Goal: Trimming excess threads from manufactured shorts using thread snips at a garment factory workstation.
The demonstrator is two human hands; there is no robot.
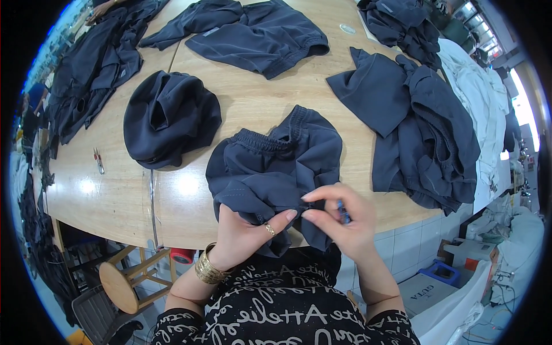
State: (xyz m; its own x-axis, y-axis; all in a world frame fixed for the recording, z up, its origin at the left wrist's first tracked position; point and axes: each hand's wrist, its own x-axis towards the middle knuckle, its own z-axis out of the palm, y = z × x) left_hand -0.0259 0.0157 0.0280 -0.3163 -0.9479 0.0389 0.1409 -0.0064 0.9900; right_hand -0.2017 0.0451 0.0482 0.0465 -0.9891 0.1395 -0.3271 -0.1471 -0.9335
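A dark navy garment with a gathered elastic waistband, seemingly trousers point(270, 172), lies bunched at the table's near edge, partly hanging over it. My left hand point(244, 236), with a ring and gold bangles at the wrist, pinches a seam of it between thumb and fingers. Close beside that thumb, my right hand point(345, 221) has thumb and forefinger at the same seam, with dark cloth between their tips. Tucked in the curled fingers of the right hand is a small blue tool point(344, 211); its working end is hidden.
Red-handled thread snips point(99, 161) lie left on the wooden table point(190, 213). Around are a bunched dark garment point(169, 118), another laid at the back point(259, 37) and a dark pile point(425, 132) at right. A wooden stool point(121, 279) and a box point(422, 290) stand below.
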